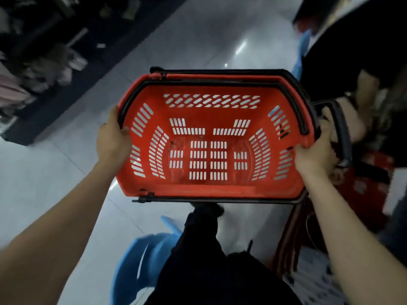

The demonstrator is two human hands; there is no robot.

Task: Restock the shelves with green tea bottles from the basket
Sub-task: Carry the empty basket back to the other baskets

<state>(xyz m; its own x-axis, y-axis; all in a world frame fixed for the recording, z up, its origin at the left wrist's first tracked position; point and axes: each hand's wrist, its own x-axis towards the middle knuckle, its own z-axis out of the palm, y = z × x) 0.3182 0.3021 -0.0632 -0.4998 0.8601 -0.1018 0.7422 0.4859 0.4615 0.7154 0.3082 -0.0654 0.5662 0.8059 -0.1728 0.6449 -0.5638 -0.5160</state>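
Observation:
A red plastic shopping basket (211,190) with slotted walls and black folded handles hangs above the floor in the middle of the head view. Nothing lies inside it; no green tea bottle shows anywhere. My left hand (112,139) grips the basket's left rim, thumb over the edge. My right hand (312,159) grips its right rim. The whole picture is blurred by motion.
Dark shelving (41,62) with blurred goods runs along the upper left. Another person in dark clothes (361,51) stands at the upper right, a hand on another red basket (374,170). A blue plastic stool (143,256) sits below by my dark-trousered leg. Glossy pale floor tiles lie between.

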